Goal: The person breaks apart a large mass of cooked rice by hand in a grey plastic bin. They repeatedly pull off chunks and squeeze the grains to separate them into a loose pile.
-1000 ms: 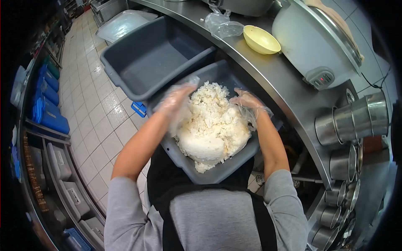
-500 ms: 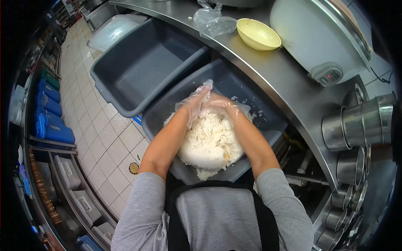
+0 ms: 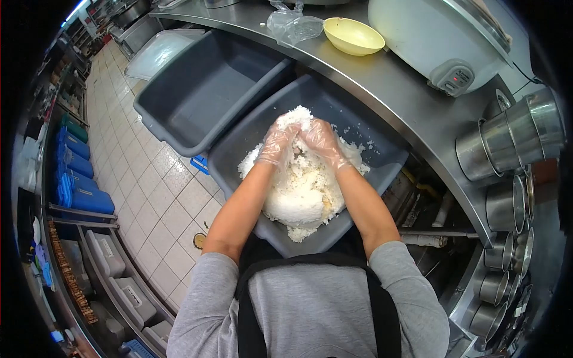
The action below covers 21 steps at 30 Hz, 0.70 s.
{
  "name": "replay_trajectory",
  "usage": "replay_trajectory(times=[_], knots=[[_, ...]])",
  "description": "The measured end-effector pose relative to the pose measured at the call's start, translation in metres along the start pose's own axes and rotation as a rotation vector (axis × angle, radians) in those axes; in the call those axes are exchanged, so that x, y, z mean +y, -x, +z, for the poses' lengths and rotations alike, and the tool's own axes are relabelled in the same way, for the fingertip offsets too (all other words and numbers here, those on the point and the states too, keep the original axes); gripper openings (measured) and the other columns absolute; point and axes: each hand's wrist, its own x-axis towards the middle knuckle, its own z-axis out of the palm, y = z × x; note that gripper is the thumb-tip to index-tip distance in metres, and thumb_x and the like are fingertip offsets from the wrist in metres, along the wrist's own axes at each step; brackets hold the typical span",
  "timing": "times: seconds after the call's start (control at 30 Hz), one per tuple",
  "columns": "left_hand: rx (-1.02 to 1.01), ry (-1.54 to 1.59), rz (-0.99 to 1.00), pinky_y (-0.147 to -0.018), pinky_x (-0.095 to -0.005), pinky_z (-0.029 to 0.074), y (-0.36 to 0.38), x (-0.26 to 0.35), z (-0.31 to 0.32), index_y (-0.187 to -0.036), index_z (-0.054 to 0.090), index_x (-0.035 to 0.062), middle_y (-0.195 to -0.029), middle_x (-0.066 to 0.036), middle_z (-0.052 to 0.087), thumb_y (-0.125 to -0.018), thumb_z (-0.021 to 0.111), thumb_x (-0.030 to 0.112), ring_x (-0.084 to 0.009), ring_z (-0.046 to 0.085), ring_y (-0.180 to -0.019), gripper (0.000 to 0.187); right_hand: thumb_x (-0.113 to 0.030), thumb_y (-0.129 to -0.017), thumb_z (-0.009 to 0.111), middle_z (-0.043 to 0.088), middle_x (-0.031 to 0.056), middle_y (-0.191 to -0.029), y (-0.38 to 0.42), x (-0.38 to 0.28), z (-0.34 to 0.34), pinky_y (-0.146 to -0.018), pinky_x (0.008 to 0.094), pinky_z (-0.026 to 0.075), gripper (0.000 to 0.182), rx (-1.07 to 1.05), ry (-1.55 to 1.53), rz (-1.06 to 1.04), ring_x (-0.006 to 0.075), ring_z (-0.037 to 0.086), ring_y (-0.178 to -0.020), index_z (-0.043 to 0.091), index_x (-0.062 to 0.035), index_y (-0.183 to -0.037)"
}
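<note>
A large mound of cooked white rice [image 3: 304, 194] lies in a dark grey plastic tub [image 3: 385, 160] in front of me. Its near side is smooth and rounded, its top crumbly. Clear plastic gloves cover both hands. At the mound's far side, my left hand [image 3: 276, 143] and my right hand [image 3: 322, 142] cup a loose clump of rice [image 3: 296, 117] between them, with their fingers curled around it. Part of the fingers is hidden by the rice. Loose grains cling to the tub floor right of my right hand.
A second grey tub [image 3: 200, 89] stands at the far left, against the first. The steel counter [image 3: 358, 83] on the right bears a yellow bowl [image 3: 354, 37], a plastic bag [image 3: 292, 27] and a large rice cooker [image 3: 430, 36]. Metal pots [image 3: 477, 156] stand at the right.
My hands have parted slightly, and a rice clump now shows heaped between them. Earlier they were close together at the mound's far side. The view has shifted a little.
</note>
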Motion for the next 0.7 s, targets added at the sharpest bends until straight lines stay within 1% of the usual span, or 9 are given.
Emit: replay_trajectory(times=[0.07,0.13,0.2,0.27,0.3,0.43,0.53,0.6,0.7], knots=[[-0.112,0.162,0.033,-0.092,-0.0384,0.044,0.019,0.007,0.008,-0.127,0.048,0.0087,-0.116,-0.007,0.057,-0.083,0.068,0.031,-0.0205,0.053,-0.106,0.053,-0.026,-0.072,0.068,0.067,0.0192,-0.08,0.001,-0.003,-0.002,-0.071,0.0398,0.051,0.026,0.012,0.235,0.012,0.0356,0.065,-0.079,0.068,-0.0029,-0.084],[-0.017,0.204,-0.137,-0.096,-0.0385,0.041,0.038,0.024,0.016,-0.128,0.048,0.01,-0.121,-0.01,0.055,-0.083,0.067,0.037,-0.0221,0.05,-0.113,0.056,-0.029,-0.069,0.066,0.064,0.0193,-0.07,0.008,-0.004,-0.005,-0.066,0.0437,0.051,0.026,-0.026,0.496,-0.174,0.04,0.063,-0.074,0.067,-0.0031,-0.074],[0.081,0.264,-0.213,-0.095,-0.037,0.042,0.032,0.021,0.016,-0.127,0.048,0.0082,-0.12,-0.012,0.055,-0.084,0.064,0.038,-0.0239,0.051,-0.113,0.054,-0.026,-0.069,0.065,0.065,0.0203,-0.078,0.011,-0.01,-0.006,-0.07,0.0426,0.051,0.026,-0.115,0.505,-0.178,0.0373,0.063,-0.078,0.065,-0.0011,-0.076],[-0.03,0.351,-0.118,-0.089,-0.0365,0.046,0.03,0.022,0.006,-0.125,0.049,0.0049,-0.117,-0.012,0.057,-0.085,0.064,0.034,-0.0256,0.056,-0.104,0.052,-0.03,-0.071,0.067,0.062,0.0228,-0.098,0.015,-0.021,-0.005,-0.082,0.0417,0.048,0.037,-0.133,0.358,-0.208,0.0364,0.06,-0.093,0.063,0.0,-0.092],[-0.026,0.321,-0.054,-0.085,-0.0368,0.047,0.018,0.011,-0.003,-0.122,0.052,0.0039,-0.112,-0.012,0.058,-0.085,0.063,0.031,-0.0252,0.058,-0.098,0.047,-0.035,-0.075,0.066,0.054,0.023,-0.12,0.017,-0.025,-0.012,-0.095,0.0397,0.042,0.055,-0.259,0.245,-0.148,0.0354,0.052,-0.112,0.054,-0.0015,-0.117],[0.013,0.239,-0.087,-0.071,-0.0315,0.049,-0.018,-0.034,-0.028,-0.112,0.058,0.0013,-0.095,-0.008,0.062,-0.089,0.055,0.019,-0.0198,0.059,-0.083,0.029,-0.033,-0.081,0.061,0.047,0.0194,-0.133,-0.004,0.013,0.009,-0.103,0.036,0.036,0.065,-0.137,-0.023,-0.36,0.0336,0.044,-0.124,0.039,-0.005,-0.136],[0.013,-0.009,0.091,-0.068,-0.0332,0.048,-0.013,-0.032,-0.02,-0.107,0.061,0.0013,-0.091,-0.008,0.062,-0.089,0.053,0.015,-0.0181,0.058,-0.079,0.024,-0.028,-0.081,0.06,0.051,0.0191,-0.129,-0.005,-0.003,-0.003,-0.101,0.0355,0.037,0.062,-0.236,0.073,-0.114,0.033,0.047,-0.121,0.041,-0.0059,-0.135],[0.019,-0.097,0.099,-0.067,-0.0338,0.048,-0.028,-0.041,-0.023,-0.106,0.062,0.0012,-0.091,-0.008,0.062,-0.089,0.053,0.014,-0.0171,0.058,-0.078,0.023,-0.021,-0.078,0.059,0.059,0.0205,-0.116,-0.003,0.012,0.005,-0.095,0.0375,0.042,0.045,-0.167,0.006,-0.211,0.0324,0.054,-0.111,0.054,-0.0042,-0.119],[0.054,-0.256,0.111,-0.067,-0.0341,0.048,-0.04,-0.041,-0.023,-0.105,0.062,0.0009,-0.092,-0.008,0.062,-0.088,0.052,0.014,-0.0165,0.058,-0.078,0.023,-0.02,-0.077,0.059,0.06,0.02,-0.112,-0.004,0.017,0.012,-0.091,0.0384,0.043,0.036,-0.061,-0.08,-0.221,0.0338,0.056,-0.107,0.059,-0.0046,-0.11]])
